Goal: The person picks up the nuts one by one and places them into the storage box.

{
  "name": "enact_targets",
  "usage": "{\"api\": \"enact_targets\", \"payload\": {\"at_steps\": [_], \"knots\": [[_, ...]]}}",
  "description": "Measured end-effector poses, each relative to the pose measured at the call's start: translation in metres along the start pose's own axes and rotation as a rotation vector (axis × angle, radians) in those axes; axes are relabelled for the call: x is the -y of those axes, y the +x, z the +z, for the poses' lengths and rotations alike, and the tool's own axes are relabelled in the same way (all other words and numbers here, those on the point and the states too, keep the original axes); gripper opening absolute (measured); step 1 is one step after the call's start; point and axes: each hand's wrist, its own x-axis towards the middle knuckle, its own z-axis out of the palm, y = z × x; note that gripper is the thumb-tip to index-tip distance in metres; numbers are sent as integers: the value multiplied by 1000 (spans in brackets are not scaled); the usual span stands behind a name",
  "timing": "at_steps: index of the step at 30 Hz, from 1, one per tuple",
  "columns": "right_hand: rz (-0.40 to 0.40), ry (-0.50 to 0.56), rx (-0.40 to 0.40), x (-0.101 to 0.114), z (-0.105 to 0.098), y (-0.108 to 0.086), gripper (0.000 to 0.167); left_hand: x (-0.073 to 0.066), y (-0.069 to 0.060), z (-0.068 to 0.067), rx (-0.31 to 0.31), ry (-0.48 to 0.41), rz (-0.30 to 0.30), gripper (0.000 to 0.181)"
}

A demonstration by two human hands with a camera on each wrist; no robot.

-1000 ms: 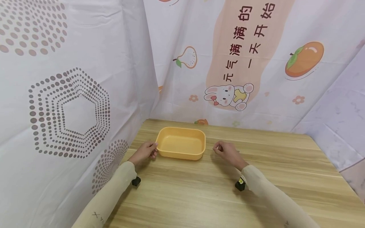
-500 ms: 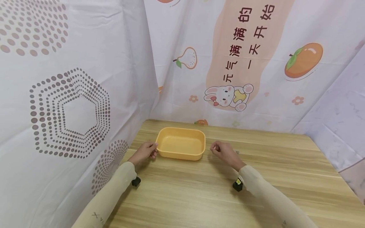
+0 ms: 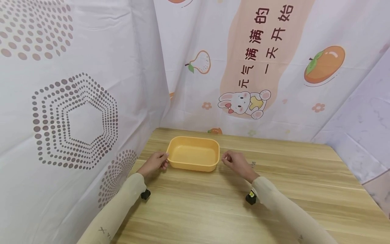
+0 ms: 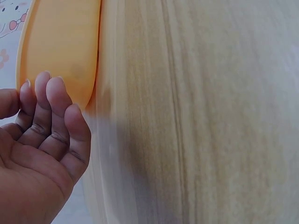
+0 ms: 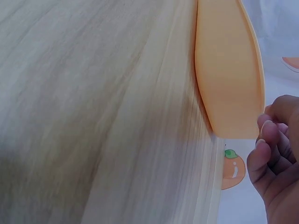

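Note:
A yellow-orange rectangular tray (image 3: 195, 154) sits upright near the back of the wooden table, and its visible inside holds nothing. At its left end my left hand (image 3: 154, 162) pinches the rim between thumb and fingers; the left wrist view has that hand (image 4: 44, 149) against the tray's end (image 4: 60, 42). My right hand (image 3: 239, 164) is just off the tray's right end, fingers curled and thumb close to the index finger. In the right wrist view this hand (image 5: 280, 158) is beside the tray corner (image 5: 231, 70); whether it touches the rim or holds something small cannot be told.
A tiny greyish item (image 3: 253, 164) lies on the table (image 3: 195, 210) behind the right wrist, too small to identify. Patterned cloth (image 3: 195, 112) hangs at the back edge, and another white cloth (image 3: 143, 101) hangs along the left side.
My right hand has moved left towards the tray, and the tiny item by its wrist shows more plainly. The left hand and tray have stayed in place.

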Motion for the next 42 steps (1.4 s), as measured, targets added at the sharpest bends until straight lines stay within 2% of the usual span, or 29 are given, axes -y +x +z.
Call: {"api": "enact_targets", "payload": {"at_steps": [7,15,28,42], "knots": [[3,6,-2,3,5,2,7,1,2,0,1,-5,-20,36],[11,41,10,10,5,3,7,0,1,-1,8,-3,-12,38],[-40,7,5,10,11,6,7,1,2,0,8,-19,-24,36],[-80,38,1,8,11,3,11,4,4,0,0,-3,-9,35]]}}
